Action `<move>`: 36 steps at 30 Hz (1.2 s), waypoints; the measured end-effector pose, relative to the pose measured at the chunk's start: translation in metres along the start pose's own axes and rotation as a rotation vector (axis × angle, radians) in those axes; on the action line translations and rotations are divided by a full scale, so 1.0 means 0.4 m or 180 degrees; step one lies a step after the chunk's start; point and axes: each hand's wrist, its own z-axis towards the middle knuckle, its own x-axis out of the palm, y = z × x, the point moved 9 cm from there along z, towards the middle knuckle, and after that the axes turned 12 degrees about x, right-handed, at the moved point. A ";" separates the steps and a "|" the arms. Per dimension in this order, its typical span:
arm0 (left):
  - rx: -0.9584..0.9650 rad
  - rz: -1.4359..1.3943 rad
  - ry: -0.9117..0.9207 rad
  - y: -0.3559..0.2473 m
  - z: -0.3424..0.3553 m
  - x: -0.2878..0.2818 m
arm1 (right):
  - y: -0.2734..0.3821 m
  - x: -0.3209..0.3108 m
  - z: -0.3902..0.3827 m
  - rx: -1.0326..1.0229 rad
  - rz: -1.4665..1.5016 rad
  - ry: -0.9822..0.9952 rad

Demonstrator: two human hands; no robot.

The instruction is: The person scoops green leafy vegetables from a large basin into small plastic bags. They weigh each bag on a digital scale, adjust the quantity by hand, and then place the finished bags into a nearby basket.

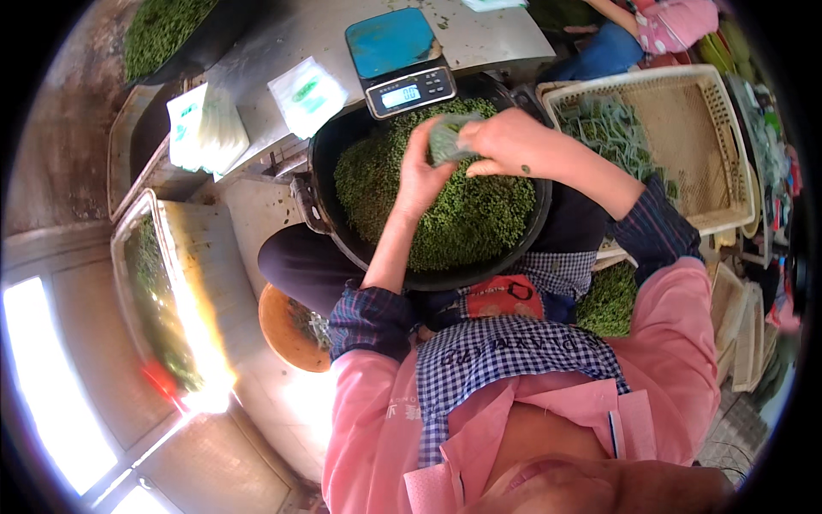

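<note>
My left hand [421,167] grips a small clear plastic bag [447,137] with green contents, above a big black tub [535,227]. My right hand [505,141] has its fingers closed at the same bag from the right, partly covering it. The tub is heaped with small green berry-like pieces [437,223]. Just beyond the hands sits a digital scale [391,43] with a blue pan and a lit display. Two lots of white printed bags lie to its left, a thick stack [205,133] and a thinner one [304,94].
A pale crate [702,146] of bagged greens stands at right, near another person [668,21]. An orange bowl [282,338] and a white container [163,240] are at left, a dark tub [193,47] at upper left. More greens [604,300] lie beside my right thigh.
</note>
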 end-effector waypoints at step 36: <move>-0.0533 0.1376 0.0220 0.062 -0.049 -0.076 | -1.094 0.472 -0.908 0.4343 0.0473 -0.1313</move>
